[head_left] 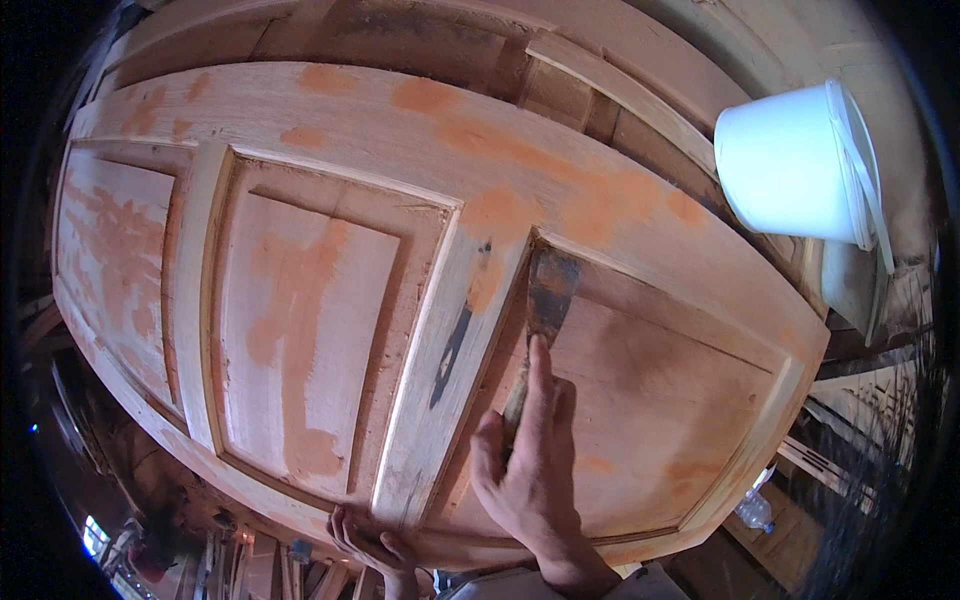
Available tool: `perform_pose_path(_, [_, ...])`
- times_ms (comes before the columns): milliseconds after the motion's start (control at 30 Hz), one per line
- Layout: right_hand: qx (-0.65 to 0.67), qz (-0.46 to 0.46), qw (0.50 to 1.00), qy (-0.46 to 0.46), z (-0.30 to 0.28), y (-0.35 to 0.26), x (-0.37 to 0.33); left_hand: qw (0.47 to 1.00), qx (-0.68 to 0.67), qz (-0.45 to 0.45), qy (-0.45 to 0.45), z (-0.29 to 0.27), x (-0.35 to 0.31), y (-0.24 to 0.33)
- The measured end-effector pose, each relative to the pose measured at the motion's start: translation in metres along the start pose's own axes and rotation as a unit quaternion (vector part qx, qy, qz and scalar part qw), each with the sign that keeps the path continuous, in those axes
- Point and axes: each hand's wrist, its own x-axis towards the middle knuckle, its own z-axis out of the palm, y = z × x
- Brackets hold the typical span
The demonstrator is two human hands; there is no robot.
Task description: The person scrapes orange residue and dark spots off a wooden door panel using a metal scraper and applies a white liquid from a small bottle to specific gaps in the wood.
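Observation:
A large panelled wooden door (419, 370) lies in front of me, with orange-brown filler patches smeared over its frame and panels. My right hand (535, 475) is closed around the handle of a putty knife (552, 290), index finger stretched along it toward the blade. The stained, dark blade sits at the upper left corner of the right-hand panel (640, 400), against the inner moulding. At the door's near edge, below the middle upright, my left hand (372, 545) rests with bent fingers and the thumb apart, holding no tool.
A white plastic bucket (785, 165) with a handle stands at the far right, beyond the door. Wooden boards (630, 90) lie behind the door. A clear plastic bottle (754, 511) is at the lower right. Wood pieces (240, 565) stand below the near edge at left.

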Motion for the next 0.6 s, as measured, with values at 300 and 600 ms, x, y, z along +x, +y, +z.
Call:
perform_pose_path(300, [-0.027, -0.118, 0.981, 0.152, 0.0, -0.004, -0.024, 0.999, -0.032, 0.027, 0.022, 0.0, 0.01, 0.0])
perform_pose_path(600, [-0.031, -0.002, 0.999, 0.018, 0.005, -0.002, -0.003, 0.999, -0.021, 0.027, 0.028, -0.004, 0.015, 0.007])
